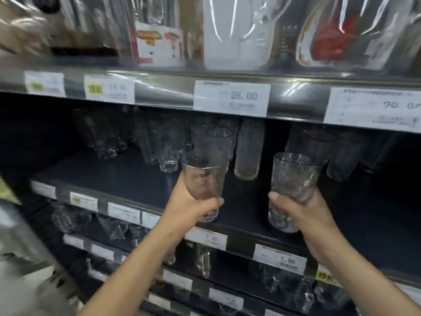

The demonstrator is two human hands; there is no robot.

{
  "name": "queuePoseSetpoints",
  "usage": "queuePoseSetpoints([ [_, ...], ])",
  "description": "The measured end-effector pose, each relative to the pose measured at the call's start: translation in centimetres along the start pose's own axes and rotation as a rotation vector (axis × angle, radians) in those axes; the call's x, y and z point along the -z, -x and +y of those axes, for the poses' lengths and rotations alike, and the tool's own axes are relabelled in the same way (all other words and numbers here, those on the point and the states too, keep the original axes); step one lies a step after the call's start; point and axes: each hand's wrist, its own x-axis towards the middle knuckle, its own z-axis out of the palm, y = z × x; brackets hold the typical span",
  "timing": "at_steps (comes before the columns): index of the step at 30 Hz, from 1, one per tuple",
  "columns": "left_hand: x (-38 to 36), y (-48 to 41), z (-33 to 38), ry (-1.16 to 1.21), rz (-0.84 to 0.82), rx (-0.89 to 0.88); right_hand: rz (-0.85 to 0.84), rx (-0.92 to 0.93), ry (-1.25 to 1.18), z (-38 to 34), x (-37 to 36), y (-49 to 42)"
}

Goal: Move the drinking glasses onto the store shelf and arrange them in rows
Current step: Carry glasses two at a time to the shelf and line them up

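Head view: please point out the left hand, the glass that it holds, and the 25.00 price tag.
left hand (189,206): head view, back of the hand.
held glass (206,176): head view, wall above the hand.
25.00 price tag (232,98): head view, centre of the label.

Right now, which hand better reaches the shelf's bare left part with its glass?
Left, probably: left hand grips its clear drinking glass beside that bare dark shelf; right hand is farther.

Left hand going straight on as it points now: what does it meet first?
Likely the back-row glasses; the held glass in the left hand would touch them first. Depth is unclear.
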Motion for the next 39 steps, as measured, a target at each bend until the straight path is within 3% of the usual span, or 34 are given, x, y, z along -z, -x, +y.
queuePoseSetpoints([
  [10,13.8,0.5,0.4,-0.053,0.118,-0.015,-0.086,0.073,-0.001,-1.5,-15.1,0.5],
  [18,22.2,-3.6,-1.7,-0.072,-0.019,0.049,0.109,-0.013,0.030,-0.6,-23.6,-0.4],
  [26,26.3,-8.3,-3.3,-0.079,-0.181,0.068,0.286,-0.079,0.118,0.6,-27.1,-2.3],
  [39,30.3,-14.3,-5.9,-0.133,-0.159,0.067,0.330,-0.115,0.132,1.6,-27.9,-5.9],
])
